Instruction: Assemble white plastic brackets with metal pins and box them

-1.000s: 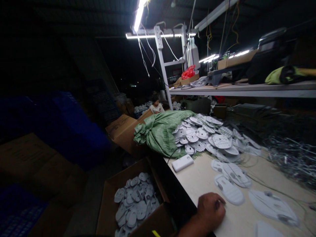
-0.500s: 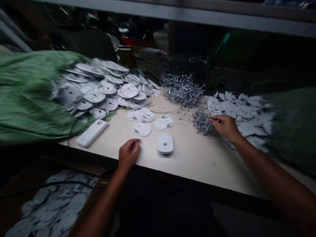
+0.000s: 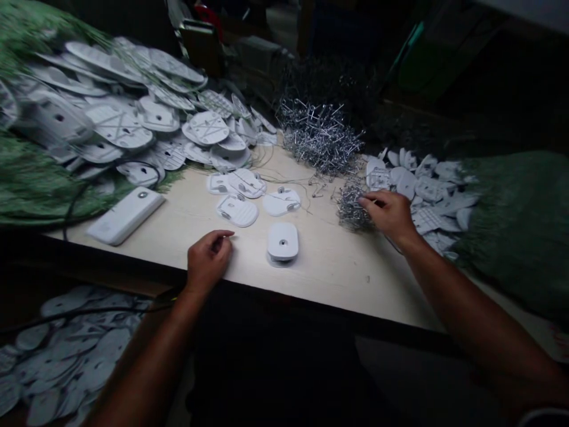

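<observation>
My right hand (image 3: pixel 391 213) reaches the near small heap of thin metal pins (image 3: pixel 351 207), thumb and forefinger pinched together at its edge; the exact piece between them is partly hidden. My left hand (image 3: pixel 208 258) rests at the table's front edge, its fingers loosely curled, the forefinger stretched out, with nothing visible in it. Between the hands, a white rounded plastic piece with a centre hole (image 3: pixel 283 240) sits on another flat part. Just behind lie several flat white plastic plates (image 3: pixel 237 210) with small metal pieces on them.
A larger pin heap (image 3: pixel 320 139) stands at the back. White plastic parts spill from a green woven sack (image 3: pixel 26 190) on the left; more white parts (image 3: pixel 438 190) lie at right. A white oblong device (image 3: pixel 127 216) has a black cable nearby. Below left are more white plates (image 3: pixel 75 350).
The view has tilted down and turned right, so the table things appear shifted left and up. My right hand remains at the small pin heap; my left hand stays by the front edge.
</observation>
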Demonstrator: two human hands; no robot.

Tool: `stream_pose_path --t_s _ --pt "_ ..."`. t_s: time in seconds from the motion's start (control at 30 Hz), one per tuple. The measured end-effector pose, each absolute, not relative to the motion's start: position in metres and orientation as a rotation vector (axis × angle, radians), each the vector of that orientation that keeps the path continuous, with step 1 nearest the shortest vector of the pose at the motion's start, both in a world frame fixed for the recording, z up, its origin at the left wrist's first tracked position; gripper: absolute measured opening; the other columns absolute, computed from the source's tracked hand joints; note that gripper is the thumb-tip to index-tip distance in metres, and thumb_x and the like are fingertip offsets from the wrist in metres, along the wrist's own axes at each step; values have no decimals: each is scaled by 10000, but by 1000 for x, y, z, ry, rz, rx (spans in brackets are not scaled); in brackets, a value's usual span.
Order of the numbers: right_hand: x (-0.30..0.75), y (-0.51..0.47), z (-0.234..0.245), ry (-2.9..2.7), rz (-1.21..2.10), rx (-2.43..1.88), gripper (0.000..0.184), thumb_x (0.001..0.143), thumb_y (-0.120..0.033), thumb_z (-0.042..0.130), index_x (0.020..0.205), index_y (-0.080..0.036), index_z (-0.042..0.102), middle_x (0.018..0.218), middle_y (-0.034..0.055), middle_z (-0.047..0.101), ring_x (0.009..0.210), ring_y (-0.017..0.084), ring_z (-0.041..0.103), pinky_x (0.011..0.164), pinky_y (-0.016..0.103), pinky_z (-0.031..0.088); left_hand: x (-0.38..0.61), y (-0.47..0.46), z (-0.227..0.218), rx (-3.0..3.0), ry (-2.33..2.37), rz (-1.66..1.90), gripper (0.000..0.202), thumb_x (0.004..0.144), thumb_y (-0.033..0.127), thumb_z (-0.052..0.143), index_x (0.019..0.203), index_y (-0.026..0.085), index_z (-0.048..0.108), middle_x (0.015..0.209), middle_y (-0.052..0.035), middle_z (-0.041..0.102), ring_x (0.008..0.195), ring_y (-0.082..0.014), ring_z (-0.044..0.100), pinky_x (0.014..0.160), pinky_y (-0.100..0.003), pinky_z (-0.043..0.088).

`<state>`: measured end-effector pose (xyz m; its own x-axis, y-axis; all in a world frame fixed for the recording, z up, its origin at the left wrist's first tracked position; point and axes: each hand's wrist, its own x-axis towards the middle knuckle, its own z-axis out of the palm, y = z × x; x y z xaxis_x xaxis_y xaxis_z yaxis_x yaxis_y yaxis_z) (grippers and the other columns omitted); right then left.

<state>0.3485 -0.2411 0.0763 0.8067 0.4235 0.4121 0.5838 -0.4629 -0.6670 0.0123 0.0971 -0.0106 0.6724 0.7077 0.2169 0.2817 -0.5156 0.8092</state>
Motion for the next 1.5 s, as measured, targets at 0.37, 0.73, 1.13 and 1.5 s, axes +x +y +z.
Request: stream_pose_path --t_s 0.37,0.73,1.13,1.5 --pt "337 -223 70 -579 -262 -2105 296 821 -470 793 901 -190 849 740 57 776 576 206 655 540 332 514 10 98 -14 2093 736 714 271 935 318 639 1075 188 832 751 -12 709 629 -150 603 633 -278 468" --pt "332 -232 71 -736 -224 -2148 262 840 -457 805 916 -210 848 814 62 796 685 228 713 599 340 554 9 98 -13 2075 729 718 269 934 317 638 1076 197 832 731 -1 691 604 -143 575 606 -272 450" --pt "334 -238 61 -520 -285 -2120 329 852 -492 771 970 -190 832 735 42 758 584 200 661 541 318 533 10 99 -14 2068 725 716 280 926 327 637 1077 191 830 738 -5 698 619 -148 592 626 -278 464" --pt "342 -217 82 -794 -289 -2198 234 862 -435 781 940 -225 845 858 65 814 763 258 755 715 382 605 10 95 -6 2057 713 723 273 930 320 622 1055 185 824 736 -20 689 635 -165 580 651 -306 464"
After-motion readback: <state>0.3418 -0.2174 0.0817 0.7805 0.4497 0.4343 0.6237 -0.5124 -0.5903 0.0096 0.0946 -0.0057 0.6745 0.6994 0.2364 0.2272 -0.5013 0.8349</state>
